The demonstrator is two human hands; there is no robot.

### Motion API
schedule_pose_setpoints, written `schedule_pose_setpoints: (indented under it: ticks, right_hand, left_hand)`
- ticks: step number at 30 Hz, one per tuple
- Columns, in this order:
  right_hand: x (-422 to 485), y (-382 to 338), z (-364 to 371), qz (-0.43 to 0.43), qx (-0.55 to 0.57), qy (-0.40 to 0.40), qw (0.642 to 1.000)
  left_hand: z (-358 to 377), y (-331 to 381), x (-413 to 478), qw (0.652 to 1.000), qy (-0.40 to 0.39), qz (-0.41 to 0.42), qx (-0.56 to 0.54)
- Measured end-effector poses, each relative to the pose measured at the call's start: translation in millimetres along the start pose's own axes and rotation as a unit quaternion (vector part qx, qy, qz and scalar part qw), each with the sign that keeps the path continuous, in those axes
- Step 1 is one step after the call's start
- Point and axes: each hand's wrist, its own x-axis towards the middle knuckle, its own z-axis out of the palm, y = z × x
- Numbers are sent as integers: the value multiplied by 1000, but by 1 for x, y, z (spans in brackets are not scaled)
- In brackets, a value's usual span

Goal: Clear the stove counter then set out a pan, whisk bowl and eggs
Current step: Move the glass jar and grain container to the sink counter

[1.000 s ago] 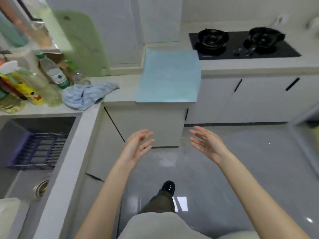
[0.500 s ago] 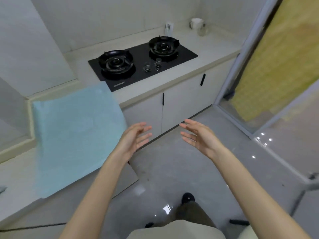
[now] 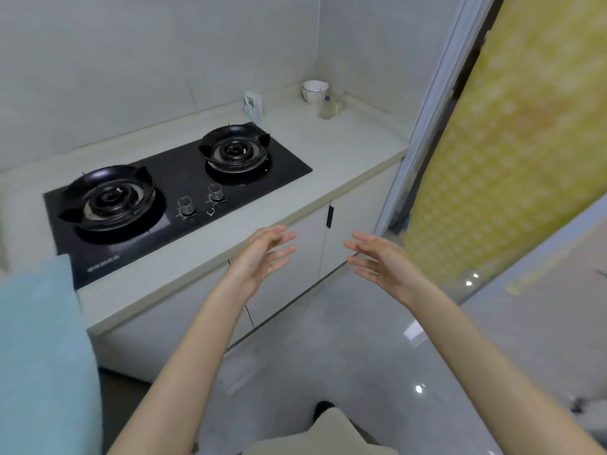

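The left hand (image 3: 259, 257) and the right hand (image 3: 381, 264) are in the air before the cabinet doors, fingers straight and relaxed, palms facing each other, holding nothing. The stove counter (image 3: 328, 149) lies beyond them, with the black stove (image 3: 184, 178) of 2 burners on its left part. In the far corner stand a white bowl (image 3: 314, 90) and a glass jar (image 3: 328, 108); a small carton (image 3: 253, 105) stands near the wall. A blue cloth (image 3: 42, 356) is at the left.
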Motion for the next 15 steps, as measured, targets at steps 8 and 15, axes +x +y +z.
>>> schedule_pose_setpoints:
  ticks: [8,15]
  right_hand:
    - [129,-96,-53,-33,2,12,999]
    - [253,-167,-74,-54,11,17,998]
  left_hand:
    - [73,66,126,998,2,26,61]
    - [111,112,270,996,-13,34,82]
